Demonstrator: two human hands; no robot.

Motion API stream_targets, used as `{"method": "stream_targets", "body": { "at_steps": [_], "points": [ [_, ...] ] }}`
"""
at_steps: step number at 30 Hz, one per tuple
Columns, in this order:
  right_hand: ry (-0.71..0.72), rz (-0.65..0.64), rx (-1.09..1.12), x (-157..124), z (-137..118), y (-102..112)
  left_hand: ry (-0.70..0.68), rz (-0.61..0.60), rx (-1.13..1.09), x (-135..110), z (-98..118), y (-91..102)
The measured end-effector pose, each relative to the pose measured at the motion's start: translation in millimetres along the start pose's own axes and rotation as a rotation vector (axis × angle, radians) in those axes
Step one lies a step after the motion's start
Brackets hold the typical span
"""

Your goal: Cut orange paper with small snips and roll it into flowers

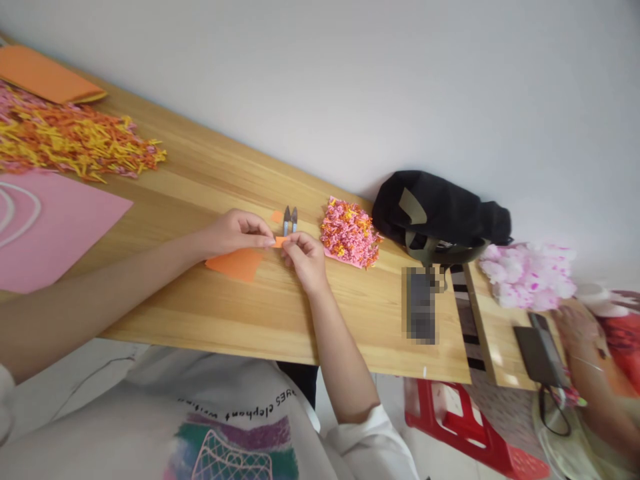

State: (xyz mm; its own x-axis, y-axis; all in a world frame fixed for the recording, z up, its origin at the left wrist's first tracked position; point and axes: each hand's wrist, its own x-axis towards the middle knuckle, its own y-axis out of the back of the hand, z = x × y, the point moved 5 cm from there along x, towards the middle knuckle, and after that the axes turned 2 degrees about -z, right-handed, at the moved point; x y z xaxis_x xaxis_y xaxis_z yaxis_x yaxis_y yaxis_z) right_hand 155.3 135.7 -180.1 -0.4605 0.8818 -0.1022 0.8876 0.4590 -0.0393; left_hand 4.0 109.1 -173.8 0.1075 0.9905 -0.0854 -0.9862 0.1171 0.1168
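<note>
Between the fingertips of both hands is a small orange strip of sheet material [281, 243]. My left hand [241, 232] pinches its left end, and my right hand [306, 257] pinches the right end. Under and beside my left hand a larger orange sheet [235, 265] lies flat on the wooden table [210, 313]. Just beyond the fingers lies a pair of small snips [290, 220], dark blades pointing away from me. A little orange scrap [277, 217] is left of the snips.
Right of my hands is a heap of pink and orange twisted bits [350, 233]. A bigger heap [85, 137], folded orange sheets [45, 73] and a pink sheet [65, 220] lie left. A black bag [435, 210], another person's arm [590, 360] and a red stool [460, 417] are right.
</note>
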Motion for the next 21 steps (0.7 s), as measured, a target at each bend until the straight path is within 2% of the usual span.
{"method": "stream_targets", "body": {
  "at_steps": [21],
  "points": [
    [0.002, -0.001, 0.008, -0.5, -1.5, -0.1, 0.005, -0.003, 0.045, 0.9, -3.0, -2.3]
  ]
}}
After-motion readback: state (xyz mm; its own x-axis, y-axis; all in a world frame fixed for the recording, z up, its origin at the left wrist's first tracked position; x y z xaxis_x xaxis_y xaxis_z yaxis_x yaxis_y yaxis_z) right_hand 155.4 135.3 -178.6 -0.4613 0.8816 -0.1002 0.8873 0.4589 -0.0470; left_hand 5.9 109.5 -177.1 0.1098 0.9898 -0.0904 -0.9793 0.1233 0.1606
